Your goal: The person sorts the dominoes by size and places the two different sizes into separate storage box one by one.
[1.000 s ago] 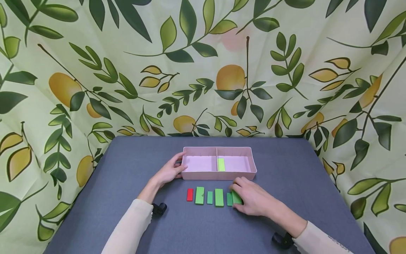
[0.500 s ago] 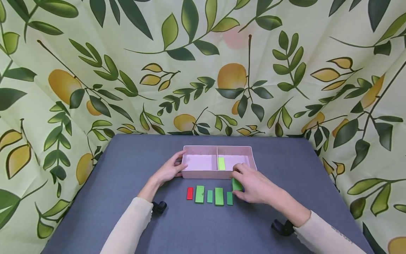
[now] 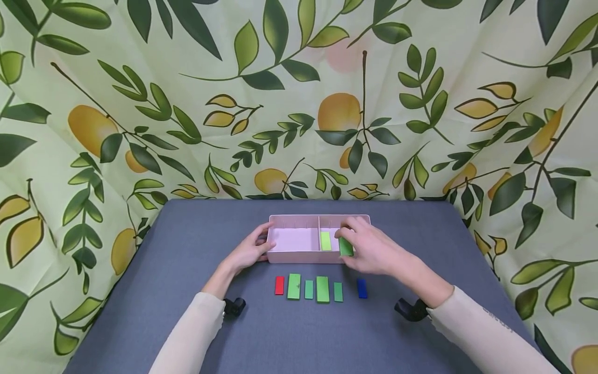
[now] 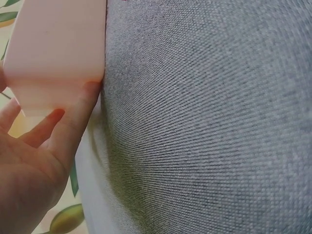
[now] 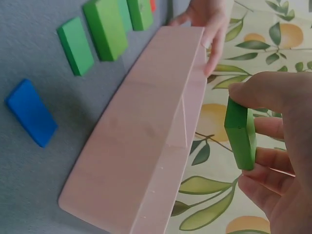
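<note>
My right hand [image 3: 371, 246] pinches a green block [image 5: 240, 134] between thumb and fingers, over the front wall of a pink two-compartment box [image 3: 294, 257], on its right side. In the right wrist view the block is held on end, apart from the box. Inside the right compartment, a light green block [image 3: 325, 241] lies against the divider. My left hand [image 3: 247, 250] grips the left end of the box, a fingertip over the rim; the left wrist view shows other fingers against the end wall [image 4: 58, 44].
In front of the box lies a row of blocks: red [image 3: 279, 285], large green [image 3: 294, 286], small green [image 3: 309, 289], large green [image 3: 323, 290], small green [image 3: 338, 292] and blue [image 3: 362, 288]. A dark cloth covers the table [image 3: 280, 337]; a leaf-patterned curtain [image 3: 289, 93] hangs behind.
My right hand has lifted the green block from the right end of the row and carried it forward to the box. The blue block now shows. The left hand stays on the box.
</note>
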`<state>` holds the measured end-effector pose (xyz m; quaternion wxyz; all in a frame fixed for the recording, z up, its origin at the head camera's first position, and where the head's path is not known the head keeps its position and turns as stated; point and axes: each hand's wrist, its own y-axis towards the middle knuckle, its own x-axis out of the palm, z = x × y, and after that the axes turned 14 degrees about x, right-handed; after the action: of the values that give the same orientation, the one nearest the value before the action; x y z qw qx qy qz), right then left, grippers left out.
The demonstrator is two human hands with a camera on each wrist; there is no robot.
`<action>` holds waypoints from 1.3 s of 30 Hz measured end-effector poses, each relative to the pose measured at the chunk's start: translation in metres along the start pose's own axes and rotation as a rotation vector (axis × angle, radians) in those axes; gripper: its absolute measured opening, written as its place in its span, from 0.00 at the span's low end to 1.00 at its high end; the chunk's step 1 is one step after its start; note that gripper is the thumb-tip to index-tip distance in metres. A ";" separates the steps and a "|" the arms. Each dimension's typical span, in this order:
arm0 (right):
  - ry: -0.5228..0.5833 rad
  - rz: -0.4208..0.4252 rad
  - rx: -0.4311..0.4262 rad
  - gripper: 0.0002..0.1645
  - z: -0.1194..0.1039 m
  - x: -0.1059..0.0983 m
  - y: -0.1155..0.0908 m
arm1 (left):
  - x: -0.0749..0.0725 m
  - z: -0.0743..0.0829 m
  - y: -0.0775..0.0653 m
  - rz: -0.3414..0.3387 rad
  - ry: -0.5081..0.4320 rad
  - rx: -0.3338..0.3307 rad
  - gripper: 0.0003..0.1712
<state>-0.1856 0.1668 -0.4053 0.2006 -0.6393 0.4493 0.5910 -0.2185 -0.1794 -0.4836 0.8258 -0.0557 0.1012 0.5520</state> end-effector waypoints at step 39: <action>-0.004 -0.228 0.186 0.27 0.038 0.050 0.048 | 0.002 0.002 -0.002 0.022 -0.012 -0.014 0.38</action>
<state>-0.2509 0.1553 -0.4470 0.3259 -0.6636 0.4261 0.5214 -0.2153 -0.1778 -0.4823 0.8200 -0.0573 0.0930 0.5619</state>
